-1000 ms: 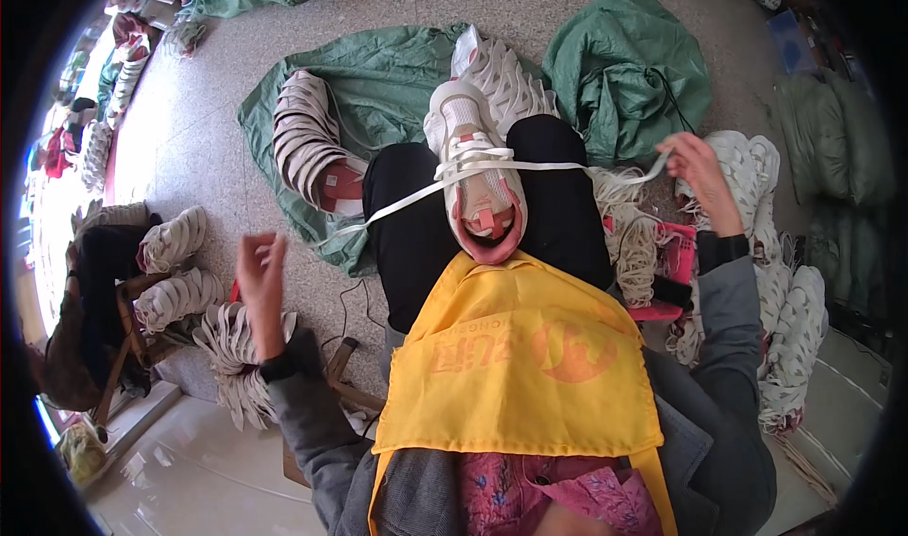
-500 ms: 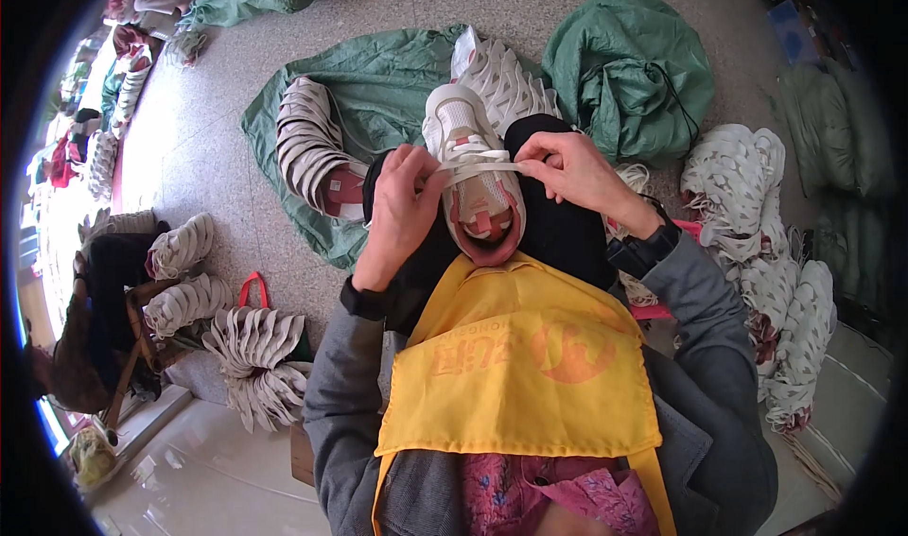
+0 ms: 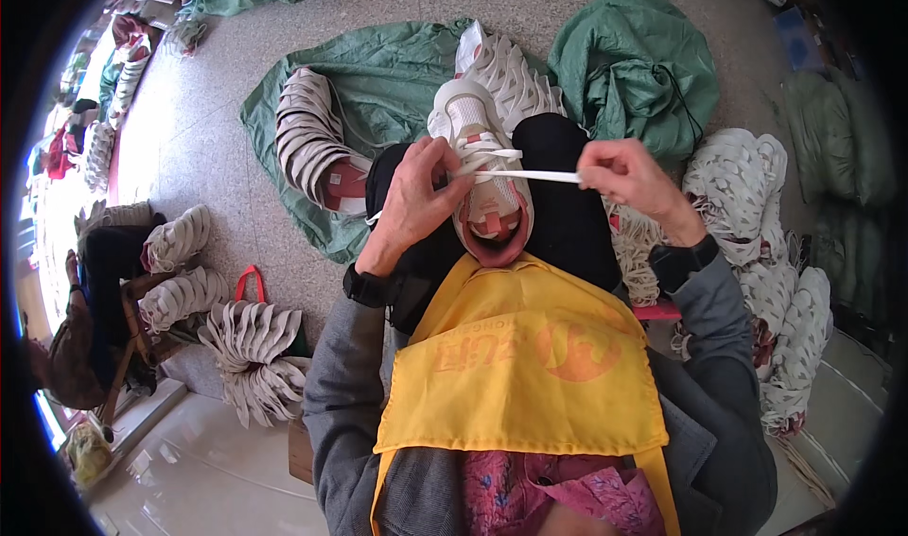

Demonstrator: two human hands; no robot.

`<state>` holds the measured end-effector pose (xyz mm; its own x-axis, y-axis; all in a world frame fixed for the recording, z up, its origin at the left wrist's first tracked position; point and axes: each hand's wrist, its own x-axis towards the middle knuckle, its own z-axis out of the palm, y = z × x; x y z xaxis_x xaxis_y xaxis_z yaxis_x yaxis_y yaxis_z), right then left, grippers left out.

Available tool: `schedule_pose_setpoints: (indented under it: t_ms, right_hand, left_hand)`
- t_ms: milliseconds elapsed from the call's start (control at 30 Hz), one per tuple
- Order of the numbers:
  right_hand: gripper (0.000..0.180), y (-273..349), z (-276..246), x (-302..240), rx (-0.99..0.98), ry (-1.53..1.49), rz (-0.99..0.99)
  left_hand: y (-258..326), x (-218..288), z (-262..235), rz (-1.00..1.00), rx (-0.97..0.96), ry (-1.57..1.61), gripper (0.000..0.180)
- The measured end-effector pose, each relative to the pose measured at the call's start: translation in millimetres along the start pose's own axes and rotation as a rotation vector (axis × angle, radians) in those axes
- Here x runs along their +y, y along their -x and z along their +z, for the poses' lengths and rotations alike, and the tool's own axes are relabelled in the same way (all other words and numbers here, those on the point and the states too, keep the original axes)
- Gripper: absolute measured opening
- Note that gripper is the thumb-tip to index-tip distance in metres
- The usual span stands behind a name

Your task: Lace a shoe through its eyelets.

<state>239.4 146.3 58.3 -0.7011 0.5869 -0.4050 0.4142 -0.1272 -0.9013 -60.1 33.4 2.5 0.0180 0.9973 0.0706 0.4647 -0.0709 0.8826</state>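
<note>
A white and beige sneaker (image 3: pixel 470 112) with a pink lining lies between my knees, toe pointing away from me. My right hand (image 3: pixel 632 179) is closed in a pinch on a flat white shoelace (image 3: pixel 544 175), which runs taut from the shoe out past its right side. At the shoe's left edge, my left hand (image 3: pixel 416 191) is also closed, thumb and fingers pinching lace beside the eyelets; its fingertips are partly hidden. Lace crosses the tongue in the upper rows, and a short loop stands out to the right above the taut strand.
A green sack (image 3: pixel 378 73) lies spread ahead, bearing a curved stack of shoe uppers (image 3: pixel 307 125). More uppers (image 3: pixel 515 77) stand beyond the sneaker. A bulging green sack (image 3: pixel 634 73) sits at far right. Laced uppers (image 3: pixel 738 186) pile at right; others (image 3: pixel 251 347) lie left near a seated person (image 3: pixel 104 300).
My right hand has moved right, drawing a long length of lace out from the shoe. My left hand stays at the shoe's left side, slightly nearer its middle.
</note>
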Motion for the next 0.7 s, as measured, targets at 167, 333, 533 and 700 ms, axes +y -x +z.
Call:
schedule_pose_setpoints:
  t_ms: [167, 333, 533, 700]
  right_hand:
    - [0.017, 10.3, -19.1, 39.6, 0.089, -0.076, 0.063]
    - [0.017, 3.5, -14.6, 34.3, 0.020, -0.139, 0.104]
    - [0.018, 17.4, -17.0, 38.9, 0.107, -0.076, 0.058]
    - [0.013, 3.5, -21.6, 57.2, 0.226, -0.039, -0.022]
  left_hand:
    - [-1.6, 0.3, 7.6, -0.012, 0.040, 0.012, 0.025]
    - [6.6, 7.0, 8.6, -0.079, 0.107, 0.072, 0.024]
    - [7.0, 1.6, 13.8, -0.068, 0.138, 0.037, 0.020]
    - [8.1, 6.1, 14.1, -0.105, 0.127, 0.108, 0.020]
